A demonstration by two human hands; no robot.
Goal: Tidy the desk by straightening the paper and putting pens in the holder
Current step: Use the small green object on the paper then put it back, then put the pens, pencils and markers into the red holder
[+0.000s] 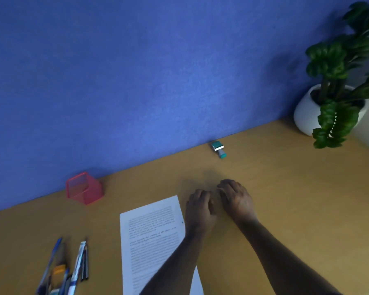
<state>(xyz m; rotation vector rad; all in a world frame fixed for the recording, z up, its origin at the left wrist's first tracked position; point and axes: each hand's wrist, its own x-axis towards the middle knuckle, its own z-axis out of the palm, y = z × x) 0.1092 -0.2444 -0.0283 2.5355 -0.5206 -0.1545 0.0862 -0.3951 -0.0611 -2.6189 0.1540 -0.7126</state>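
Both hands, left hand (200, 211) and right hand (237, 201), rest loosely curled and empty beside the paper (151, 231), pens (73, 267) lying outside the holder (84, 188), apparently poised to begin.

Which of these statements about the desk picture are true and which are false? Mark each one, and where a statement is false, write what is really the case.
1. The pink holder stands against the blue wall. True.
2. The pens are already in the holder. False: they lie on the desk, left of the paper.
3. The left hand grips a pen. False: both it and the right hand rest on the desk with fingers loosely curled, holding nothing.
4. A potted plant stands at the far right corner. True.
5. A small teal stamp lies on the paper. False: it lies near the wall, apart from the paper.
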